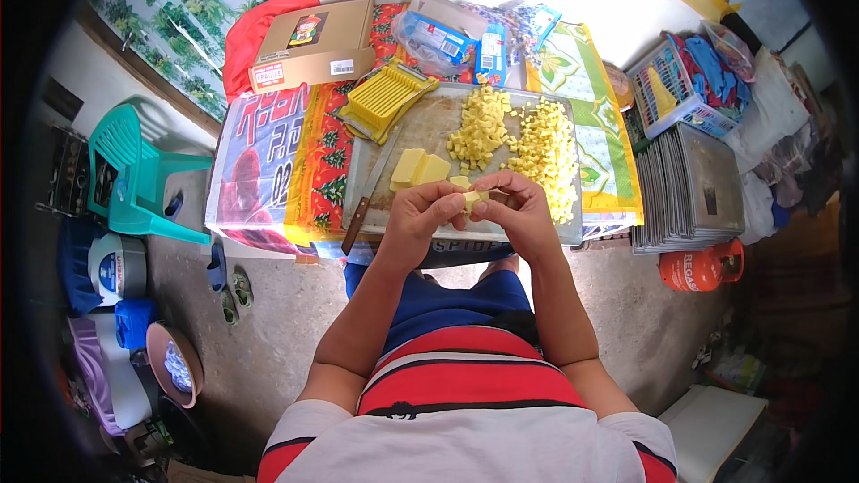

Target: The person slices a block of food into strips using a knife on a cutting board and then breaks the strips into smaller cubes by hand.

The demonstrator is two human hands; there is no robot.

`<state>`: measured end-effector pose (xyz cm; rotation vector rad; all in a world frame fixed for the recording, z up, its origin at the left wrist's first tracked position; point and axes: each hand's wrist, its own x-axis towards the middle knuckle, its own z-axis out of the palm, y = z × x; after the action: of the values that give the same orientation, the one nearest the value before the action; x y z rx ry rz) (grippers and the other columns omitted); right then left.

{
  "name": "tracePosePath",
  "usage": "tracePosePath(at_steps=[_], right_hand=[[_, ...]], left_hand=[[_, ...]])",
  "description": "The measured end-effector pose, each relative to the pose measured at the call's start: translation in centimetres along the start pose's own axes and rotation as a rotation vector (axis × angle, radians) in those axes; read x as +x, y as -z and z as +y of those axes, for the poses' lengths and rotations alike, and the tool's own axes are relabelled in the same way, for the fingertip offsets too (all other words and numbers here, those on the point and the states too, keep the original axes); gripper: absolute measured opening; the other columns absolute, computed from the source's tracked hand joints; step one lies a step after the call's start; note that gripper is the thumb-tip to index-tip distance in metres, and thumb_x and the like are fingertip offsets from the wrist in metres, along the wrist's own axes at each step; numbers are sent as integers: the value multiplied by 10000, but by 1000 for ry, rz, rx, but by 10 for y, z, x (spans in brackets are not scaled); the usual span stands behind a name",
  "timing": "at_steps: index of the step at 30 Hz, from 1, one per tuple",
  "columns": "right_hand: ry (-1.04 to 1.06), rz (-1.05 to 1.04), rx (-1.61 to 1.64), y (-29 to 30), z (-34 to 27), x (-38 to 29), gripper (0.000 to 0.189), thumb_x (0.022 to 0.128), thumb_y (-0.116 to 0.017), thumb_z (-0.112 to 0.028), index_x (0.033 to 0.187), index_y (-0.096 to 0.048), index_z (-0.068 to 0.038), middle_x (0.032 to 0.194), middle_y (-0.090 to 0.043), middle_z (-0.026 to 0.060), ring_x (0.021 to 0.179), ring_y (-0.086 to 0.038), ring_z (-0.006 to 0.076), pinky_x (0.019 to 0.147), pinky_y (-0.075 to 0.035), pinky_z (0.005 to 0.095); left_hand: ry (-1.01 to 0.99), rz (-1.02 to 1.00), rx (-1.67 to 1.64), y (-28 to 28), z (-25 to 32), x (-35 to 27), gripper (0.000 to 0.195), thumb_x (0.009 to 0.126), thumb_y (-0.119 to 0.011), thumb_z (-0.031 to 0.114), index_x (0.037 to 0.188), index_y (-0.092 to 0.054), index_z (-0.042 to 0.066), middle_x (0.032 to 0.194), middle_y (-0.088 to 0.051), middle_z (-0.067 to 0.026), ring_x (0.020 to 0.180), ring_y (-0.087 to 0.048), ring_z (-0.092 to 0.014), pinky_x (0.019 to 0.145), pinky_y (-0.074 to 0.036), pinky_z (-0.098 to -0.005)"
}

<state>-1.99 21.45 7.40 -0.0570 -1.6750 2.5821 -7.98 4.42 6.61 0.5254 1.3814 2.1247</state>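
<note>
My left hand (425, 213) and my right hand (516, 212) meet over the near part of a metal baking tray (382, 203). Between their fingertips they grip a small yellow piece of what looks like cheese (474, 199). Larger cut blocks of cheese (420, 168) lie just beyond my left hand. Farther back is a heap of cheese pieces (480, 122), and small cheese cubes (545, 151) spread along the tray's right side. A knife with a wooden handle (356, 223) rests along the left of the tray, blade pointing away. At the tray's far left corner sits a yellow slotted slicer (389, 99).
Behind the tray stand a cardboard box (315, 40) and blue packets (436, 37) in clear plastic. A green plastic chair (137, 174) is left of the table. To the right are stacked metal trays (688, 188), a laundry basket (684, 90) and an orange gas cylinder (691, 270).
</note>
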Motion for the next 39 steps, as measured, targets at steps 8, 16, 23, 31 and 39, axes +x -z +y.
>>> tracePosePath(at_steps=[8,16,23,31,39], right_hand=[[29,-21,-8,-2,-10,-8,308,758,-698,56,1042,-593,-2,994,-641,87,885,-622,124,802,-503,257],[123,3,-68,-9,-17,-10,314,809,-647,67,1110,-589,-5,902,-650,41,811,-611,73,707,-494,210],[64,3,-162,-4,-16,-11,320,812,-637,68,1122,-590,4,919,-649,54,841,-619,89,739,-509,226],[94,-2,-141,1,-10,-8,315,806,-665,40,1112,-594,10,963,-649,62,859,-623,104,772,-515,245],[13,-14,24,7,-13,-9,315,806,-679,1,1111,-600,-2,982,-644,50,899,-607,103,803,-507,253]], left_hand=[[-28,-27,-7,-4,1,3,205,868,-614,146,943,-624,-44,832,-638,-71,720,-585,-105,675,-466,-229],[10,-21,2,-10,1,5,163,871,-615,134,904,-622,-26,777,-625,-56,676,-567,-99,648,-461,-233],[39,-17,-32,-3,-9,7,154,878,-617,123,915,-627,-26,758,-623,-54,657,-577,-107,612,-473,-231],[134,-12,-312,-5,-14,3,177,892,-595,113,975,-620,-41,827,-639,-82,671,-601,-138,601,-498,-258],[71,-59,-240,-8,-13,1,185,876,-601,79,1024,-612,-30,880,-651,-91,704,-602,-127,631,-502,-252]])
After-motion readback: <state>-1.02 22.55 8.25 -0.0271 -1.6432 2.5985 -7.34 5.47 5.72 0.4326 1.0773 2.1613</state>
